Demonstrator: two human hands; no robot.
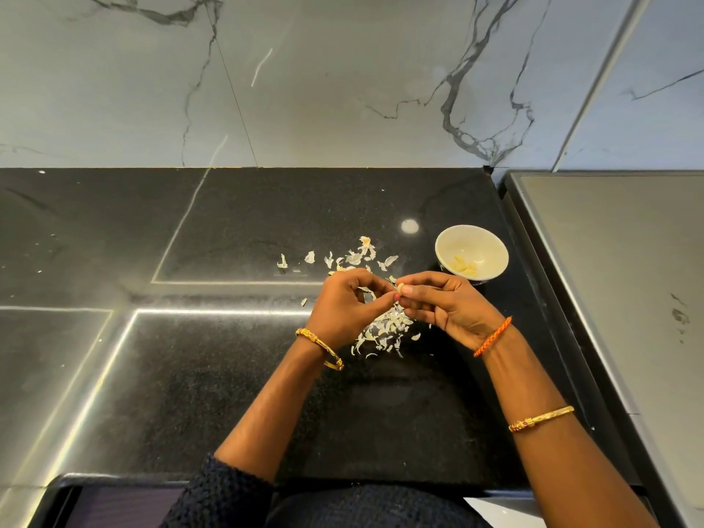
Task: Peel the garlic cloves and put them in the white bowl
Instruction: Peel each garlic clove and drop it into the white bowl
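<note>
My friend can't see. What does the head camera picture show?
Two hands, left hand and right hand, pinch a small pale garlic clove above scattered papery white garlic skins on a black stone counter. A round white bowl holding peeled cloves sits to the right.

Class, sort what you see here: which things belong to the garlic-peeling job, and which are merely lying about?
Belongs to the job:
small pale garlic clove, pinched by left hand and right hand
round white bowl
peeled cloves inside it

Lying about:
papery white garlic skins on black stone counter
</note>
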